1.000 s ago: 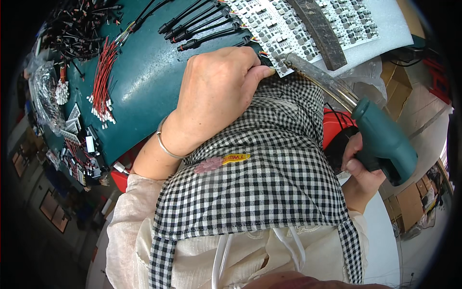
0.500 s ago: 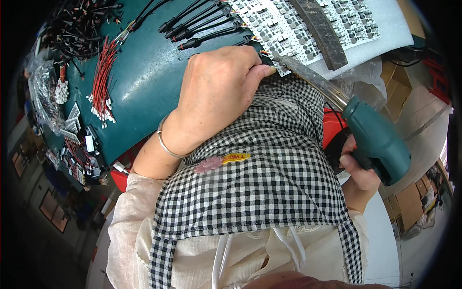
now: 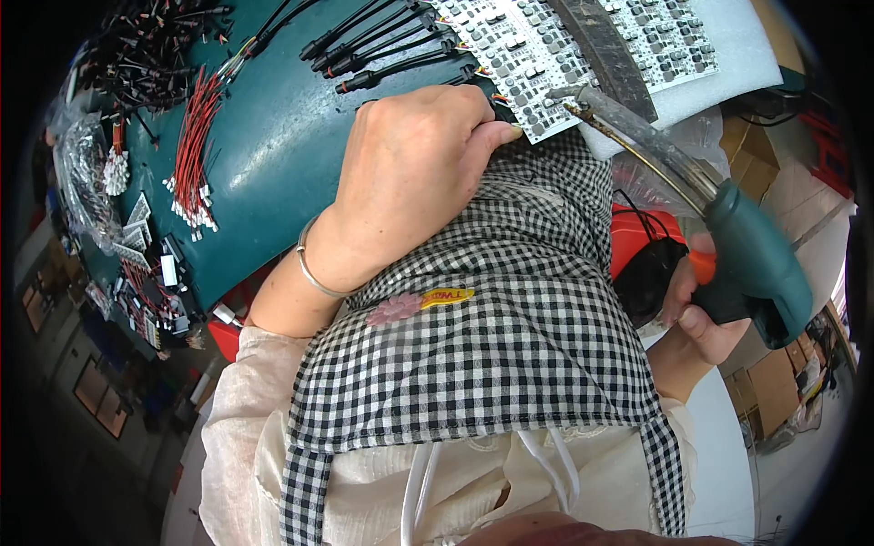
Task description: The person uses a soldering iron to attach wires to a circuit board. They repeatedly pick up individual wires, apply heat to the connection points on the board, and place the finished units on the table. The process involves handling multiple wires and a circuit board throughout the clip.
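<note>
My left hand (image 3: 410, 173) is closed at the near left corner of a white circuit board panel (image 3: 510, 68), with its fingertips pinched on a black cable whose coloured wire ends (image 3: 500, 98) show at the board edge. Most of that cable is hidden under the hand. My right hand (image 3: 701, 318) grips the handle of a green soldering gun (image 3: 756, 255). The gun's metal tip and thin feed tube point at the board, over its near edge to the right of my left hand. Whether the tip touches the board I cannot tell.
A dark flat bar (image 3: 605, 55) lies across the board, which rests on white foam (image 3: 751, 55). Several black cables (image 3: 382, 45) run off its left edge. On the green table (image 3: 264, 155) are red wires (image 3: 194, 150) and a heap of black connectors (image 3: 137, 55).
The soldering gun has moved right, its tip drawing back from the corner beside my left thumb. My right hand moved with it. My left hand has stayed in place.
</note>
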{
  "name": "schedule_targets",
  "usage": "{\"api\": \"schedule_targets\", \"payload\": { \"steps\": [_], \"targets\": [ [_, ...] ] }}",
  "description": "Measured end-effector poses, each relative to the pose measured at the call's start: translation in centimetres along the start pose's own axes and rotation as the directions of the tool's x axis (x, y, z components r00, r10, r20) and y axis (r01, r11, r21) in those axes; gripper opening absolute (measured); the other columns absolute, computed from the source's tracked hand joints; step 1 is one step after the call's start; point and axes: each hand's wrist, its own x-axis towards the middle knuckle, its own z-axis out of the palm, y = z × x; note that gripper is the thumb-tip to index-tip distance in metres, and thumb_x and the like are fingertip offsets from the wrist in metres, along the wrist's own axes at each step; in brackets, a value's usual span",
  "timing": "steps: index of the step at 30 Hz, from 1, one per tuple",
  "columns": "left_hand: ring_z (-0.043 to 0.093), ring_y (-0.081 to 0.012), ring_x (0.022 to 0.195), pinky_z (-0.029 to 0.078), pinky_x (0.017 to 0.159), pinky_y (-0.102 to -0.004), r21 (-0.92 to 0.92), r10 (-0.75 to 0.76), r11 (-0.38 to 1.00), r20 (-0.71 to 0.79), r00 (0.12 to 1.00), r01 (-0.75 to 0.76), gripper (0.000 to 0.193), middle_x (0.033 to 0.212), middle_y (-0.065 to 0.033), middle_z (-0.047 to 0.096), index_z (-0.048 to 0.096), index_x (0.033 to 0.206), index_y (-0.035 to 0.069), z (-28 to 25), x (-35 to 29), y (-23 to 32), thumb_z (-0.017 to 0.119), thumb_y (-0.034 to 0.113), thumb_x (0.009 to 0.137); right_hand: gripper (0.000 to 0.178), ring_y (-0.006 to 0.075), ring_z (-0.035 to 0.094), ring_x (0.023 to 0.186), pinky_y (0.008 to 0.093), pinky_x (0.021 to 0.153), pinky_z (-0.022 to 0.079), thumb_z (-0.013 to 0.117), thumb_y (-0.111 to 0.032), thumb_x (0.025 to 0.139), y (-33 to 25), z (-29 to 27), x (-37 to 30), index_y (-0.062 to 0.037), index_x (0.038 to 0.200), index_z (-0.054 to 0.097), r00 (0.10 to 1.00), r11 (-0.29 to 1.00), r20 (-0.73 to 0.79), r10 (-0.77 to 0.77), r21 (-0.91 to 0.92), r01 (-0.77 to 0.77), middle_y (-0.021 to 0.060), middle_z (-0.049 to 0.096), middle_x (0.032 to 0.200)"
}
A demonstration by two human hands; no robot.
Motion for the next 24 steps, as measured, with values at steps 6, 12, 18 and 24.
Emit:
{"api": "schedule_targets", "payload": {
  "steps": [6,12,18,24],
  "targets": [
    [0.053,-0.0169,0.045,0.040,0.042,-0.0265,0.003,0.013,1.000,-0.004,1.000,-0.013,0.017,0.061,-0.0074,0.060,0.065,0.075,0.004,0.2,0.0,-0.1,0.079,0.013,0.072,0.072,0.0131,0.046,0.042,0.0221,0.039,0.037,0.079,-0.021,0.071,-0.4,-0.8,-0.5,0.0153,0.122,0.043,0.996,0.996,0.059,0.069,-0.064,-0.065,0.0065,0.051,0.057],
    [0.056,-0.0189,0.049,0.043,0.044,-0.0283,0.063,0.033,0.998,-0.036,0.999,-0.031,0.019,0.063,-0.0068,0.061,0.062,0.075,0.004,0.9,-0.7,0.1,0.079,0.013,0.072,0.067,0.0128,0.047,0.040,0.0213,0.039,0.036,0.080,-0.021,0.070,1.0,-0.5,-1.3,0.0157,0.117,0.049,0.990,0.985,-0.041,-0.138,-0.107,0.133,0.0067,0.052,0.055],
    [0.058,-0.0201,0.051,0.045,0.046,-0.0296,0.131,0.143,0.983,-0.108,0.984,-0.128,0.021,0.065,-0.0061,0.062,0.060,0.075,0.005,1.1,-1.0,-0.2,0.079,0.012,0.071,0.065,0.0129,0.048,0.040,0.0210,0.039,0.035,0.080,-0.020,0.070,1.2,-0.1,-1.7,0.0158,0.116,0.050,0.981,0.979,-0.071,-0.178,-0.114,0.169,0.0065,0.052,0.054],
    [0.058,-0.0181,0.051,0.045,0.046,-0.0277,0.031,0.136,0.991,-0.109,0.985,-0.134,0.020,0.066,-0.0063,0.062,0.063,0.075,0.004,1.0,-0.8,-0.6,0.080,0.011,0.069,0.066,0.0129,0.048,0.039,0.0208,0.039,0.034,0.081,-0.021,0.069,1.3,-0.2,-1.7,0.0163,0.115,0.050,0.985,0.980,-0.061,-0.162,-0.124,0.154,0.0070,0.052,0.055]
  ]
}}
